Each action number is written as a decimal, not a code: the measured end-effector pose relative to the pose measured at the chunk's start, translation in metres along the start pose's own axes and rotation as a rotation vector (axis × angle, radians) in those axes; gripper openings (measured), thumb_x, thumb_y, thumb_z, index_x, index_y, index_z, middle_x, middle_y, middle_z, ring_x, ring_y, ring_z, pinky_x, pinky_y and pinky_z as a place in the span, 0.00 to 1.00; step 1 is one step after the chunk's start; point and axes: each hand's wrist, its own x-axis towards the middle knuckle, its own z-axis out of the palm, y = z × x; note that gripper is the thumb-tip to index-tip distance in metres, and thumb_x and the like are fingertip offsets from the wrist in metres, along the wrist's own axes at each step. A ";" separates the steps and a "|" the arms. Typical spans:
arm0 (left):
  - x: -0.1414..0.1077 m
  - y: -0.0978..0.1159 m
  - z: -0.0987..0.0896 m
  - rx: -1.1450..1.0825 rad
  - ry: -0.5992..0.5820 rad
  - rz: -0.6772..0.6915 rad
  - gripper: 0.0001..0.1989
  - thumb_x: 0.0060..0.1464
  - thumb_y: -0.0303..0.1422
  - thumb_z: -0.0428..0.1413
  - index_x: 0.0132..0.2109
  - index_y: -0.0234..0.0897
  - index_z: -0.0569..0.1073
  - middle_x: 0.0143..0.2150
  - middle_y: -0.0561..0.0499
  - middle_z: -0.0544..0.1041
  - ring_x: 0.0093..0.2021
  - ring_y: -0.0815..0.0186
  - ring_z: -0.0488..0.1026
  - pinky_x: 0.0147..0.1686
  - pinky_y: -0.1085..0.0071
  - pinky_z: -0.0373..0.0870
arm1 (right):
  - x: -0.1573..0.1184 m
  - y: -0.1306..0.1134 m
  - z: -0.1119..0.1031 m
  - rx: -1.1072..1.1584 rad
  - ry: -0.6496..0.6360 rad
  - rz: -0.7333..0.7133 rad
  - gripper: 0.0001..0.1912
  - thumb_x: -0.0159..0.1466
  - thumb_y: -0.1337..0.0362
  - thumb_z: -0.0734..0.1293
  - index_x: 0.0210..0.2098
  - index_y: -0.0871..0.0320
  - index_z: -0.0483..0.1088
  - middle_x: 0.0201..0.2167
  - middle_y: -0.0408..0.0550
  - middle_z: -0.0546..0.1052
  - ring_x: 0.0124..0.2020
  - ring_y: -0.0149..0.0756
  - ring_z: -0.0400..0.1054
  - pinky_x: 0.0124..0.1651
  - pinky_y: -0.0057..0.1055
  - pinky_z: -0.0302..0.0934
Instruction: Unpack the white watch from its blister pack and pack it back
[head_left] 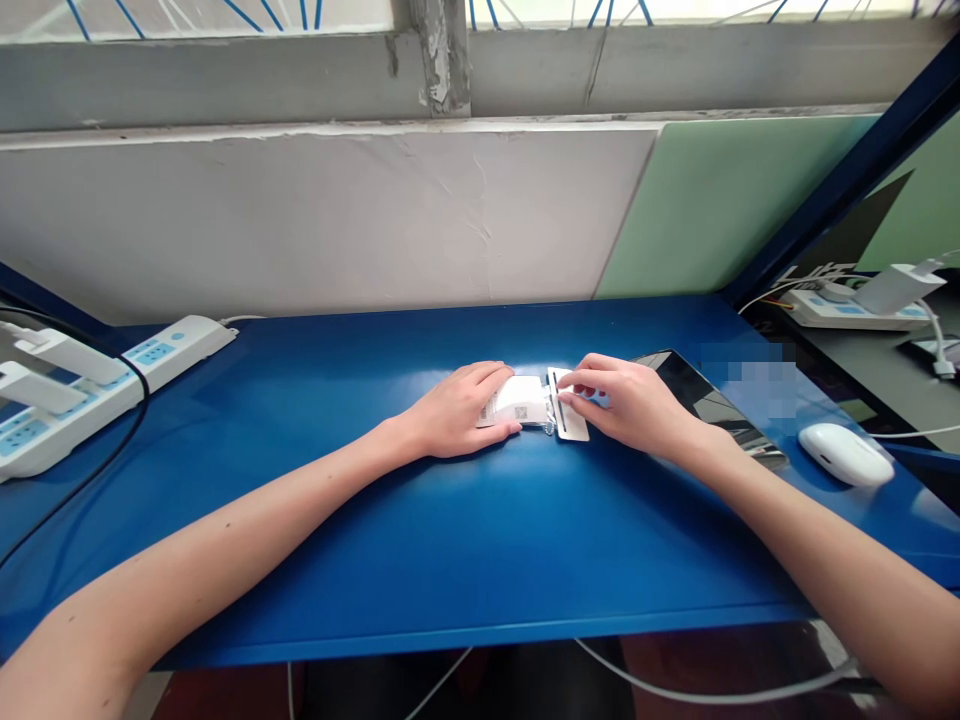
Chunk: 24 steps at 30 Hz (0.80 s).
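A small white packet (523, 400) with a printed square code lies on the blue table. My left hand (466, 408) is closed about its left end, thumb along the near side and fingers over the far side. At the packet's right end, a crinkled clear plastic part (549, 408) meets a white card (574, 428) with a dark line along it. My right hand (619, 395) has its fingers curled, with thumb and forefinger at the card's right part. The palm side of the left hand hides part of the packet.
Right of my right hand lies a dark, glossy flat device (701, 395), partly behind the wrist. A white mouse (846, 454) sits farther right. At the left, a white power strip (176, 340) holds plugs, and a black cable (124, 440) curves over the table (420, 560).
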 end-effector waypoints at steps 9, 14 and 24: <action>0.000 0.000 -0.001 -0.020 -0.006 -0.001 0.28 0.63 0.48 0.53 0.62 0.33 0.65 0.62 0.34 0.69 0.62 0.46 0.67 0.60 0.50 0.67 | -0.002 -0.003 0.009 0.053 -0.067 -0.035 0.17 0.68 0.54 0.64 0.52 0.55 0.74 0.45 0.54 0.76 0.39 0.42 0.73 0.39 0.37 0.68; 0.000 0.000 -0.001 -0.008 -0.008 0.006 0.28 0.63 0.48 0.53 0.62 0.33 0.64 0.62 0.34 0.70 0.62 0.46 0.67 0.59 0.50 0.66 | -0.002 -0.003 0.018 0.111 -0.040 -0.007 0.13 0.66 0.59 0.67 0.48 0.55 0.76 0.45 0.53 0.76 0.41 0.43 0.73 0.40 0.37 0.68; -0.001 0.002 -0.003 0.001 -0.008 -0.007 0.29 0.62 0.49 0.54 0.62 0.33 0.65 0.62 0.35 0.70 0.61 0.48 0.68 0.59 0.52 0.67 | 0.017 0.007 -0.041 0.249 -0.077 -0.036 0.14 0.69 0.56 0.64 0.44 0.56 0.78 0.38 0.50 0.81 0.36 0.39 0.74 0.37 0.34 0.67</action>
